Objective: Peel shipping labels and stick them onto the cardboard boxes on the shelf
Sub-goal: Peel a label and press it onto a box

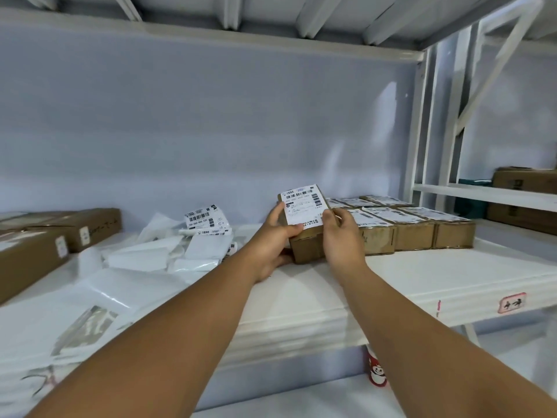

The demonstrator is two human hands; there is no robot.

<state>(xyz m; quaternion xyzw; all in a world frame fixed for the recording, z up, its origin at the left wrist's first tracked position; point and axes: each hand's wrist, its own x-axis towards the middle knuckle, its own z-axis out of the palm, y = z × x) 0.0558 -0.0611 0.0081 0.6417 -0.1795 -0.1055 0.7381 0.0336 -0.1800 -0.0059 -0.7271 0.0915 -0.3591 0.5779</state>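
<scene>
— Left hand (272,236) grips the small cardboard box (307,250), thumb on its shipping label (304,206); right hand (340,236) clasps the other side.
— What might go wrong?
— It sits tilted on the shelf (422,276); uneven pressing could crease the label or leave its far edge lifted.
— Room?
— Labelled boxes (404,227) crowd the right; open shelf left, loose labels (205,220) beyond.

A small brown cardboard box (307,245) is set midway on the white metal shelf (422,276), a white printed label (304,206) on top. Labelled brown boxes (413,227) are ranked just to its right, and loose white paper sheets (180,251) are heaped to its left.
</scene>
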